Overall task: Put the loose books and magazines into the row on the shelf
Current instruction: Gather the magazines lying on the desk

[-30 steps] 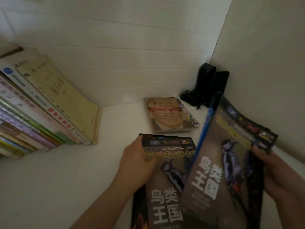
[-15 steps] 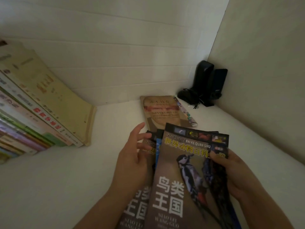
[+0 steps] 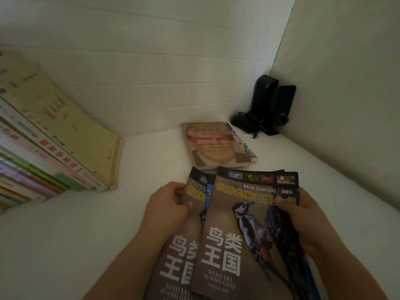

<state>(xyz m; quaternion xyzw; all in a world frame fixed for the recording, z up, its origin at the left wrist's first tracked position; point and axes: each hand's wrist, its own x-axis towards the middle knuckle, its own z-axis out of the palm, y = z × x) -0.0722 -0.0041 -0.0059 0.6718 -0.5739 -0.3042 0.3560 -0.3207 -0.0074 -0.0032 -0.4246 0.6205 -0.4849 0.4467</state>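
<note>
a dim white shelf (image 3: 65,234) boxed in by pale walls. a leaning row of books (image 3: 49,144) fills its left end. at the front edge the left hand (image 3: 171,204) pinches the lower bird magazine (image 3: 179,256) and the right hand (image 3: 303,215) grips the upper bird magazine (image 3: 233,234), overlapping. a tan book (image 3: 214,146) lies flat toward the back, 2 black speakers (image 3: 272,105) in the back right corner.

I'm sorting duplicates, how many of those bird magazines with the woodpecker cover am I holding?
2 show: the front magazine gripped by the right hand, the rear magazine by the left hand. More may hide between them.
</note>
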